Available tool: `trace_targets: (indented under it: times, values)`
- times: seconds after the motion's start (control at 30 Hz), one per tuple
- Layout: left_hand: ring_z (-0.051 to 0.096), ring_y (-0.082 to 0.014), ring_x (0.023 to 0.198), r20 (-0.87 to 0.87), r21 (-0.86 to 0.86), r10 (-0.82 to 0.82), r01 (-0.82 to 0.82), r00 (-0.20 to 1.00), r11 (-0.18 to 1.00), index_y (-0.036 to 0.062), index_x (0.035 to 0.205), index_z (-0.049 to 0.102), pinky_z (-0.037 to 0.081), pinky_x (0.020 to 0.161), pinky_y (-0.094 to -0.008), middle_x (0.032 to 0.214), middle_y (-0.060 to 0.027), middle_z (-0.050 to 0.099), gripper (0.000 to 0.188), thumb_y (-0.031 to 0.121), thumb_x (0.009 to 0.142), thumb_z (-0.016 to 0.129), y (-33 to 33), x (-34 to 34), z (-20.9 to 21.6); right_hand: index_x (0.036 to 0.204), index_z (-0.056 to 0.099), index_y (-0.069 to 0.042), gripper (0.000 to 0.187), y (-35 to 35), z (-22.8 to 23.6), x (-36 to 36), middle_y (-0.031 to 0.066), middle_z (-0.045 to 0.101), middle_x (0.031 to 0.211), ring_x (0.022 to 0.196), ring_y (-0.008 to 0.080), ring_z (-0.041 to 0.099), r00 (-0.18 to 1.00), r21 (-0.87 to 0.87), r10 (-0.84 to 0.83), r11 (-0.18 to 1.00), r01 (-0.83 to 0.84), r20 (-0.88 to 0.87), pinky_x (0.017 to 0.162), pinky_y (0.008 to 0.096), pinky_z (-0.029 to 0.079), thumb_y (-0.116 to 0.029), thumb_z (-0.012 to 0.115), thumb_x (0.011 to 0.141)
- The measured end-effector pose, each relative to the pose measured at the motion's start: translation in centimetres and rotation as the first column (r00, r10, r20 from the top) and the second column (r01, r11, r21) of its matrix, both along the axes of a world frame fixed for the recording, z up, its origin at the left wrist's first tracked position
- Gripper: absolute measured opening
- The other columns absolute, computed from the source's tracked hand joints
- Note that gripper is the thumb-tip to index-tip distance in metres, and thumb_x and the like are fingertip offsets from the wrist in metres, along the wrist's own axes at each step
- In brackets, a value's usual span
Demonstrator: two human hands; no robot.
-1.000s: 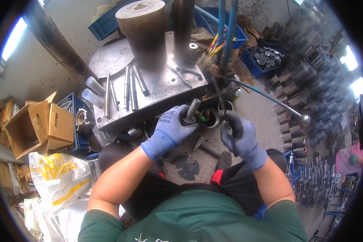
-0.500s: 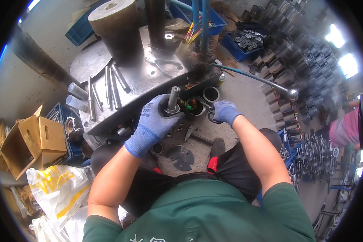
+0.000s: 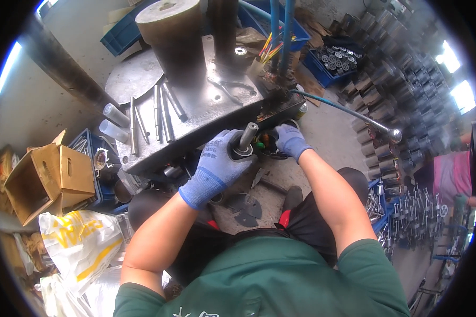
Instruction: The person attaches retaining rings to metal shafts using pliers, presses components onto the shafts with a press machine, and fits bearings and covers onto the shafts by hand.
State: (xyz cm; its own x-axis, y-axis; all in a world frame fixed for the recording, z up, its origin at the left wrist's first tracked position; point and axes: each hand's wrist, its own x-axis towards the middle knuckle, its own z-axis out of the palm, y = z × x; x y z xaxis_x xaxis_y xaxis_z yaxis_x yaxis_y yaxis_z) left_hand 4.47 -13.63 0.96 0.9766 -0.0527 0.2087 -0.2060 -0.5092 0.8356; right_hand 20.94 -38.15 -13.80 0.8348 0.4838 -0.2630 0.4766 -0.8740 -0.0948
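Observation:
My left hand [image 3: 217, 166], in a blue-grey glove with dark coated fingers, is closed around a metal shaft [image 3: 248, 134] with a ring-shaped collar at its lower end. The shaft tilts up, its bare end pointing away from me. Just right of it, my gloved right hand [image 3: 292, 141] bends down over the round pots beside the steel table. Its dark fingers are curled and partly hidden, and I cannot make out what they hold. Green and orange bits [image 3: 260, 141] show in a pot between the hands.
Several metal rods [image 3: 164, 113], a plier-like tool [image 3: 230, 87] and a thick cylinder [image 3: 172, 47] stand or lie on the steel table [image 3: 195, 127]. A hammer [image 3: 269, 184] and dark slotted disc [image 3: 243, 208] are on the floor. A long-handled ball-ended lever [image 3: 354, 112] reaches right. Stacked metal cylinders [image 3: 381, 105] line the right.
My right hand has moved left and inward, over the pots and closer to the shaft. The left hand keeps its hold on the shaft. The whole view has shifted slightly.

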Motion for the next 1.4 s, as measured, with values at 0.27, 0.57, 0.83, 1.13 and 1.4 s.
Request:
trace_targets:
  times: [0.27, 0.57, 0.83, 1.13, 1.4]
  values:
    - [0.071, -0.0298, 0.101, -0.044, 0.028, 0.005, -0.004, 0.999, 1.000, -0.0005, 0.121, 0.070, 0.055, 0.094, -0.0398, 0.109, -0.0185, 0.071, 0.045, 0.018, 0.082, 0.084, 0.4, -0.4, 0.3, 0.128, 0.065, 0.003, 0.034, 4.4, 13.4, -4.7, 0.0098, 0.073, 0.117, 0.107, 0.0141, 0.069, 0.978, 0.975, 0.104, 0.151, 0.162, -0.179, 0.097, 0.0304, 0.056, 0.010, 0.061, 0.096]
    - [0.070, -0.0376, 0.099, -0.130, -0.100, -0.064, 0.051, 0.990, 0.994, 0.0021, 0.116, 0.070, 0.055, 0.088, -0.0445, 0.104, -0.0200, 0.069, 0.042, 0.025, 0.083, 0.081, -1.3, 0.1, 0.7, 0.114, 0.074, -0.004, 0.036, 3.2, 18.5, -8.3, 0.0138, 0.075, 0.109, 0.103, 0.0321, 0.073, 0.843, 0.785, 0.113, 0.317, -0.533, 0.527, 0.091, 0.0421, 0.058, 0.001, 0.080, 0.079]
    - [0.072, -0.0279, 0.098, -0.137, -0.121, -0.110, 0.094, 0.984, 0.988, 0.0020, 0.117, 0.071, 0.057, 0.089, -0.0393, 0.106, -0.0154, 0.072, 0.043, 0.024, 0.084, 0.086, -2.5, 0.5, -0.2, 0.120, 0.072, -0.006, 0.043, 2.1, 17.6, -8.0, 0.0120, 0.074, 0.106, 0.103, 0.0339, 0.071, 0.807, 0.732, 0.151, 0.350, -0.584, 0.571, 0.092, 0.0450, 0.056, -0.004, 0.083, 0.078]
    - [0.071, -0.0167, 0.097, -0.184, -0.107, -0.113, 0.094, 0.976, 0.990, 0.0021, 0.122, 0.070, 0.057, 0.090, -0.0346, 0.105, -0.0112, 0.075, 0.044, 0.022, 0.086, 0.086, -2.7, 0.6, -0.3, 0.116, 0.072, -0.004, 0.038, 2.1, 17.7, -8.3, 0.0112, 0.071, 0.101, 0.095, 0.0302, 0.069, 0.797, 0.723, 0.137, 0.352, -0.595, 0.588, 0.082, 0.0402, 0.056, -0.001, 0.081, 0.079]
    - [0.064, -0.0076, 0.095, -0.220, -0.360, -0.212, 0.123, 0.952, 0.925, 0.0016, 0.128, 0.069, 0.055, 0.089, -0.0292, 0.101, 0.0001, 0.071, 0.046, 0.019, 0.089, 0.085, -2.1, 0.1, 0.0, 0.115, 0.073, -0.002, 0.021, -1.9, 17.0, -5.5, 0.0115, 0.076, 0.103, 0.092, 0.0194, 0.074, 0.973, 0.938, -0.139, 0.323, -0.129, 0.182, 0.080, 0.0315, 0.056, -0.001, 0.073, 0.094]
